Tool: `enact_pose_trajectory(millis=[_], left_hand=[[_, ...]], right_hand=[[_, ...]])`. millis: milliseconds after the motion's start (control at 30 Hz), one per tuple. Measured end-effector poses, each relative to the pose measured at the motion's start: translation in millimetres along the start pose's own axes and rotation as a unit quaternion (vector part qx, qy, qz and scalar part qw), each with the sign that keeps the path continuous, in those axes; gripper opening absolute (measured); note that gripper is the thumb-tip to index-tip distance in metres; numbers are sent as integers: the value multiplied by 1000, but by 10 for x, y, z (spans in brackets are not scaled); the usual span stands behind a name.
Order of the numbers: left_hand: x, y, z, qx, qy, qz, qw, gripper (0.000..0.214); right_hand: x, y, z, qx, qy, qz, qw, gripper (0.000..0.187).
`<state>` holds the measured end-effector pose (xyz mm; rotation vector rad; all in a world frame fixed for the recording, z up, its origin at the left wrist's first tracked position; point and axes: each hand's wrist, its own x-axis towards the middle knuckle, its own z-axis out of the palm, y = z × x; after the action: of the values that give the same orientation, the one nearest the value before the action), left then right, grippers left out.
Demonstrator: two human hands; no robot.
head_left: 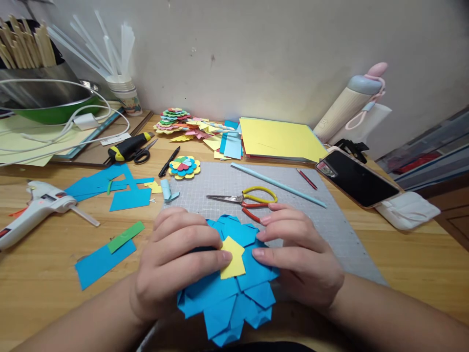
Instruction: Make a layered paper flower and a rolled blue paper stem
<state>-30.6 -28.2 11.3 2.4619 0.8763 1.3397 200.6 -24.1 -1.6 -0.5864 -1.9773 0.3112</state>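
A large blue folded-paper flower (pixel 227 293) lies at the near edge of the grey cutting mat (pixel 330 220). A small yellow paper petal (pixel 233 256) sits on its middle. My left hand (pixel 176 259) curls over the flower's left side, its thumb pressing the yellow piece. My right hand (pixel 296 254) rests on the flower's right side, fingers bent and fingertips touching the blue paper beside the yellow piece.
Yellow-handled scissors (pixel 245 198) and a pale blue stick (pixel 278 185) lie on the mat. A glue gun (pixel 32 208), blue paper scraps (pixel 110 188), a small multicoloured flower (pixel 184 167), yellow sheets (pixel 278 139), a phone (pixel 357 178) and a bottle (pixel 348 105) surround it.
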Motion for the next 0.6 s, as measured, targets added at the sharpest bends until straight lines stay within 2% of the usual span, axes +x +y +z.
enact_pose_trajectory(millis=[100, 267, 367, 600], left_hand=[[28, 19, -1, -4, 2, 2, 1000, 17], [71, 42, 19, 19, -1, 49, 999, 22], [68, 32, 57, 2, 5, 54, 999, 22], [57, -6, 127, -51, 13, 24, 998, 17]], right_hand=[[63, -28, -28, -28, -19, -8, 999, 19], [93, -36, -45, -59, -36, -37, 997, 26], [88, -27, -39, -84, -47, -59, 994, 27], [84, -46, 21, -81, -8, -44, 996, 23]])
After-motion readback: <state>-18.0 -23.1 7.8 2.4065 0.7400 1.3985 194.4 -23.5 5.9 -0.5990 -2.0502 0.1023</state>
